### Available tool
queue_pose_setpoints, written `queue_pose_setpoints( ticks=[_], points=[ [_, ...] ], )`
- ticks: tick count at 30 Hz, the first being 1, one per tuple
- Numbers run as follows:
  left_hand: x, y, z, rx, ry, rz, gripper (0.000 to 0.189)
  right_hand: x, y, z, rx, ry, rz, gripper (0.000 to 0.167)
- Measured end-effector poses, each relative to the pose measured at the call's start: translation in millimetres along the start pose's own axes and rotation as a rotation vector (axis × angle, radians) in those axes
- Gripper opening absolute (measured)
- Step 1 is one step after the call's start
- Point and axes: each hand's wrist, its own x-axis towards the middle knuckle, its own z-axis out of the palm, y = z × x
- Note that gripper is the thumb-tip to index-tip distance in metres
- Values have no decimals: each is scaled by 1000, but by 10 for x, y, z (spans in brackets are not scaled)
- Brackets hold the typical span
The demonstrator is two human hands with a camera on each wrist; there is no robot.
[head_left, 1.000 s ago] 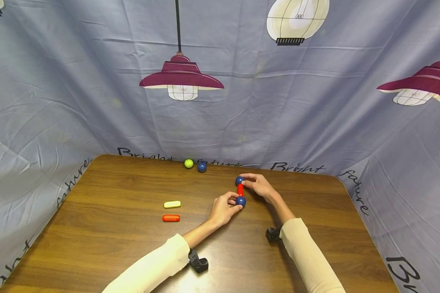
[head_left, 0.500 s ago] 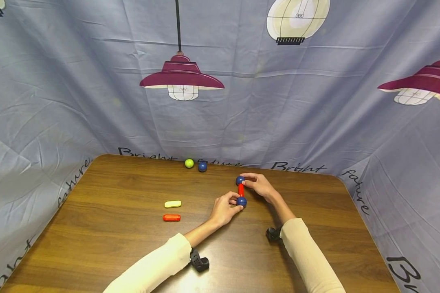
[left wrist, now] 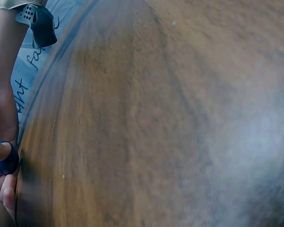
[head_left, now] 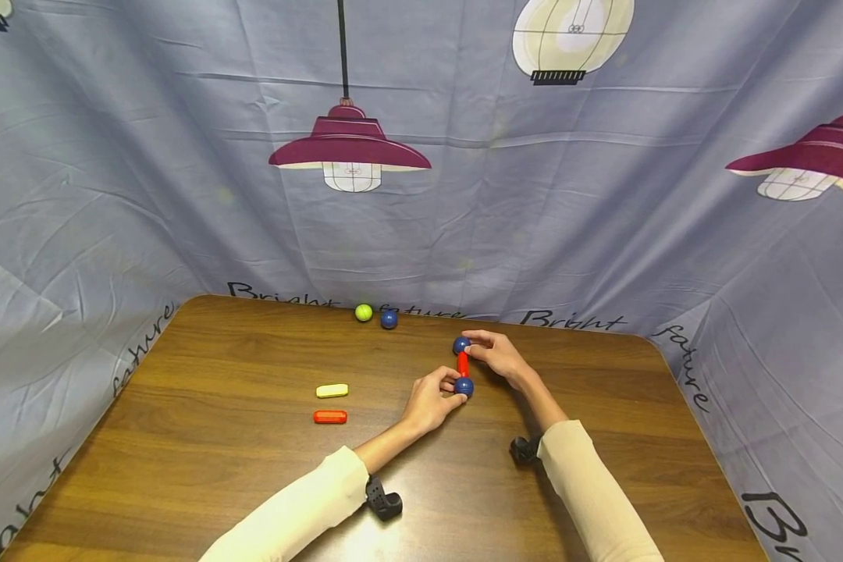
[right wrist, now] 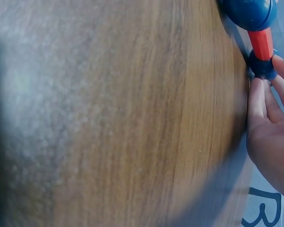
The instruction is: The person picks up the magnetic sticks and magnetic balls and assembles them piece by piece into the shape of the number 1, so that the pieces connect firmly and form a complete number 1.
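Observation:
Two blue balls are joined by a short red rod [head_left: 463, 364], making a dumbbell-like piece at the right of centre. My left hand [head_left: 427, 403] pinches the near blue ball [head_left: 464, 387] between thumb and fingers. At the other end, the far blue ball [head_left: 460, 344] is gripped by my right hand [head_left: 497, 355]. In the right wrist view the red rod [right wrist: 261, 44] shows between both balls, its ends hidden where they meet them. Only part of a blue ball [left wrist: 8, 158] appears in the left wrist view, partly covered by a thumb.
Left of the hands, a yellow rod [head_left: 332, 391] lies on the brown table [head_left: 239, 437], with another red rod [head_left: 330, 417] nearer. At the back edge sit a green ball [head_left: 363, 313] and a third blue ball [head_left: 389, 319]. A printed curtain [head_left: 457, 234] hangs behind the table.
Both hands keep their hold on the two blue balls with the red rod between them. Everything in the head view shifts only very slightly.

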Motion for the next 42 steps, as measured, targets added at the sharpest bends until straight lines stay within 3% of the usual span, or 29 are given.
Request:
queue_pose_setpoints(
  ticks=[16, 22, 29, 42],
  points=[
    [-9, -15, 24, 0, 8, 14, 31, -100, -11, 20, 76, 63, 63, 52],
    [-6, -22, 18, 1, -1, -2, 30, -249, -12, -9, 95, 63, 80, 46],
    [-10, -20, 15, 11, -6, 1, 30, -475, -46, 29, 16, 48, 81, 37],
    [-13, -4, 22, 20, 4, 9, 31, -666, -26, 176, 33, 34, 60, 31]
  ],
)
